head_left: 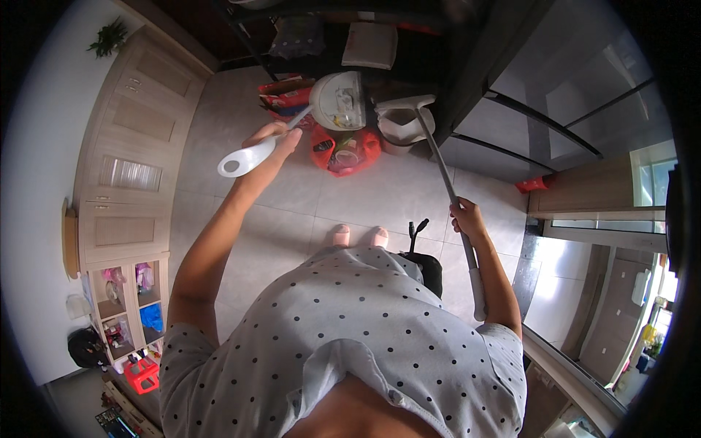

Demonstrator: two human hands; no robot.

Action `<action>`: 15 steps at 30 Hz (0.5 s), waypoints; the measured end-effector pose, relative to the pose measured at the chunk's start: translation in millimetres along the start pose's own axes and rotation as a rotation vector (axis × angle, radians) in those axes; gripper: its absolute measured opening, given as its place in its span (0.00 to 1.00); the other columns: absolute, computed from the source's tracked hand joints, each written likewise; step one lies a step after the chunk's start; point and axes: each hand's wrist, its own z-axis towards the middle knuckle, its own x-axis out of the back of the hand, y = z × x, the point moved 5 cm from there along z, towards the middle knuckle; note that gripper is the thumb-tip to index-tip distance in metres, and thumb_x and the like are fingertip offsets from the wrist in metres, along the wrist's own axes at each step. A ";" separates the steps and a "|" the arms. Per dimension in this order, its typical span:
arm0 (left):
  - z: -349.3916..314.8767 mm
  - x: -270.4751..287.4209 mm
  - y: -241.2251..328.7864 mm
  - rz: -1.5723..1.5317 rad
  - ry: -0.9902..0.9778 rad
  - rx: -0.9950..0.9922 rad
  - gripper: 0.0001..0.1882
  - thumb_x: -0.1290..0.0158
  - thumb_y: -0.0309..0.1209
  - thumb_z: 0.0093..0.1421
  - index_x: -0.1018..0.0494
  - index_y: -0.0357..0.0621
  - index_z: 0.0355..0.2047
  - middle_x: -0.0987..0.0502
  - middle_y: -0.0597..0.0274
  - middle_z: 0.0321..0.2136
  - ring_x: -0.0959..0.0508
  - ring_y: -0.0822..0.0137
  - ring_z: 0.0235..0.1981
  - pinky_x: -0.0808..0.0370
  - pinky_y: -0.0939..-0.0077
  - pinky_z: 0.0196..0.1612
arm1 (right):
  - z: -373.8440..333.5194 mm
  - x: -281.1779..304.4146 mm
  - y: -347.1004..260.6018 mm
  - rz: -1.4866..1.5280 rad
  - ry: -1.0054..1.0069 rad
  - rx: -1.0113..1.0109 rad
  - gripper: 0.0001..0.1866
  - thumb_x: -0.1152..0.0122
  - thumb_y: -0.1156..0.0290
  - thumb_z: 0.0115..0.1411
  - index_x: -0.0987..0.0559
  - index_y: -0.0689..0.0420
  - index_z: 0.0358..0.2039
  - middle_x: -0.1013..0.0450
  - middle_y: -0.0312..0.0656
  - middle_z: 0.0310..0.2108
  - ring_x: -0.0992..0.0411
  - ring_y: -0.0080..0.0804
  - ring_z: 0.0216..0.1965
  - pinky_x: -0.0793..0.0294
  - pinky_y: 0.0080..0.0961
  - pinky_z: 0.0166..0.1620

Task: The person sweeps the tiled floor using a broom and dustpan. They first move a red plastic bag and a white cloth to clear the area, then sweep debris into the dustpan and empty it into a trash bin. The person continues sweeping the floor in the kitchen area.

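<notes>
Our dustpan (318, 102) and broom (445, 172).
Left hand (274, 139) clasps the handle (252, 156), pan beyond; right hand (466, 217) clasps the pole, head (401, 103) beyond.

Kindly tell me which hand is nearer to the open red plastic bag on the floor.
Left. The left hand, gripping the white dustpan handle, appears just left of the red plastic bag; the right hand, on the grey pole, is farther off to its right.

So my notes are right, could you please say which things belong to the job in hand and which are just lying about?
In use, apparently: dustpan in left hand; long-handled tool in right hand.

Just lying about, it seems: red stool, white packet, red bag (perhaps involved).
</notes>
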 end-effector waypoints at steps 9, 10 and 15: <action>10.0 -15.9 -28.7 0.172 -0.080 -0.302 0.09 0.45 0.31 0.50 0.31 0.38 0.25 0.30 0.67 0.23 0.33 0.78 0.24 0.35 0.83 0.29 | -15.3 -1.3 1.8 0.019 -0.021 0.019 0.06 0.52 0.74 0.53 0.30 0.61 0.32 0.37 0.35 0.16 0.41 0.17 0.11 0.42 0.16 0.12; 7.2 -14.2 -35.5 0.148 -0.061 -0.300 0.09 0.44 0.30 0.49 0.31 0.37 0.24 0.30 0.67 0.23 0.33 0.78 0.24 0.35 0.84 0.28 | -18.1 -2.2 0.5 0.018 -0.020 0.028 0.07 0.52 0.74 0.53 0.30 0.61 0.32 0.37 0.35 0.16 0.41 0.17 0.11 0.42 0.16 0.12; 0.4 0.4 -57.2 0.178 -0.100 -0.230 0.09 0.45 0.30 0.50 0.31 0.38 0.24 0.31 0.68 0.22 0.34 0.79 0.24 0.35 0.84 0.28 | -29.9 -14.0 -3.2 0.115 -0.016 0.099 0.07 0.52 0.76 0.53 0.31 0.63 0.33 0.36 0.36 0.17 0.40 0.17 0.13 0.40 0.16 0.14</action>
